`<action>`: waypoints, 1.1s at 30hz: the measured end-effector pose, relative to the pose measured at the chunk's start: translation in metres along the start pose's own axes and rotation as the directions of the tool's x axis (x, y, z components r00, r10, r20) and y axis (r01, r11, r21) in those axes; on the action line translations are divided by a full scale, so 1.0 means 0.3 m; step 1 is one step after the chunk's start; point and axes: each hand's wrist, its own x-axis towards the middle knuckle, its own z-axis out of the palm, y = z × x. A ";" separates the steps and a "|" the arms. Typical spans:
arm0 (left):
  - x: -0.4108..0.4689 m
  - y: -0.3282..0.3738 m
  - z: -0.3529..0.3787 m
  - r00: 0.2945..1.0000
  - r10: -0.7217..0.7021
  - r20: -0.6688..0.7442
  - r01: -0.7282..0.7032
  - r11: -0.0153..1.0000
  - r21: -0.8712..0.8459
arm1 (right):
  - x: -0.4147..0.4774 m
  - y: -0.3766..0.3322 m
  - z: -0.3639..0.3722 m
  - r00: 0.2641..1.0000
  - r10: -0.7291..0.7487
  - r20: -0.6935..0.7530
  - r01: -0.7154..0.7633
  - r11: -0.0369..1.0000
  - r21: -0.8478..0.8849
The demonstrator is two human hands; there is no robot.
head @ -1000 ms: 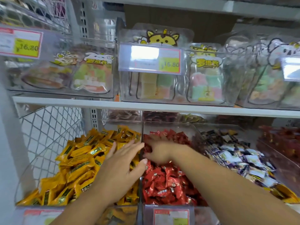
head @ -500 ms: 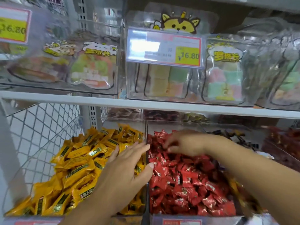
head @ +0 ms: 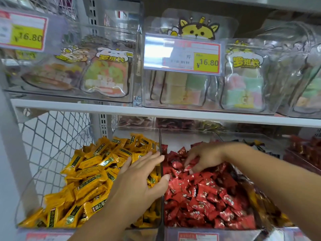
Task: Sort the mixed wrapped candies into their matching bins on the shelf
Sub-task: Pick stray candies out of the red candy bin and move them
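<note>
Looking down through the head camera, I see a white shelf board (head: 156,113) running across the frame, with a white wire mesh side panel (head: 52,141) closing the lower tier on the left. On top of the board stand clear plastic boxes holding clear cartoon-printed bags of pastel sweets (head: 243,84), and a red-bordered price tag with a yellow patch (head: 182,54) hangs at the front of the middle box.

On the tier below, two clear plastic bins sit side by side, parted by a thin clear divider wall (head: 160,148). The left bin is heaped with oblong yellow-wrapped candies (head: 90,171) bearing dark lettering and a round green mark. The right bin is filled with small glossy red-wrapped candies (head: 208,197) with crimped ends.

My left hand (head: 139,181) lies palm down on the yellow pile just beside the divider, fingers straight and spread, its thumb reaching across the wall to touch the red pile. My right hand (head: 205,157) comes in from the right over the back of the red bin, fingers bent downward with their tips among the red wrappers. I cannot tell whether it is pinching one.
</note>
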 end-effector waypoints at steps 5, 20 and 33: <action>0.001 -0.003 0.005 1.000 0.003 -0.017 -0.004 0.999 -0.033 | -0.068 -0.087 -0.072 0.996 -0.085 -0.036 0.088 0.992 0.087; 0.000 -0.003 0.008 1.000 0.003 -0.031 -0.004 0.999 -0.035 | 0.024 -0.080 -0.011 0.937 -0.057 -0.344 0.156 0.951 0.267; -0.004 -0.002 0.007 0.999 0.013 -0.032 -0.013 1.000 0.000 | -0.006 -0.030 0.086 0.869 0.106 -0.483 0.120 0.903 0.413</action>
